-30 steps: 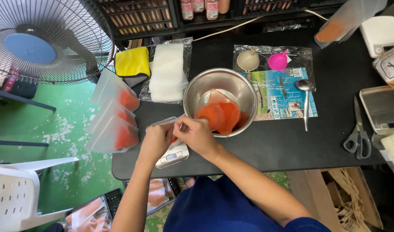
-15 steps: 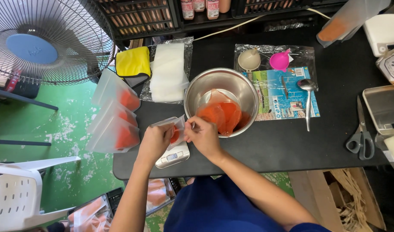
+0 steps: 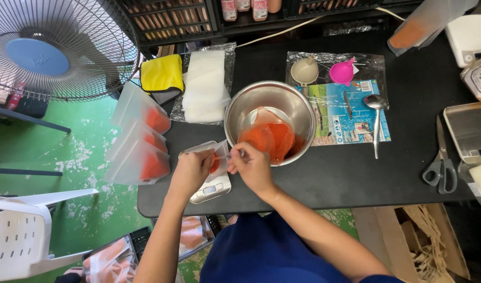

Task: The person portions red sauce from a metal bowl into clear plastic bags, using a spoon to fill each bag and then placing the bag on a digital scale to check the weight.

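My left hand [image 3: 190, 172] holds open a small clear plastic bag [image 3: 218, 155] with orange powder in it, over a small silver digital scale [image 3: 213, 189]. My right hand [image 3: 252, 166] pinches a small spoon at the bag's mouth, right beside the left hand. Just behind my hands stands a steel mixing bowl [image 3: 298, 107] holding a clear bag of orange powder [image 3: 267, 137].
Filled pouches of orange powder [image 3: 142, 142] lie at the table's left edge. A stack of empty clear bags [image 3: 205, 85] and a yellow cloth [image 3: 161, 72] lie behind. Two funnels [image 3: 324, 71], a metal spoon [image 3: 376, 120], scissors [image 3: 440, 163] and a metal tray [image 3: 472, 131] are to the right. A fan [image 3: 46, 47] stands at left.
Both hands shifted slightly right toward the bowl, with the small bag held between them over the scale.
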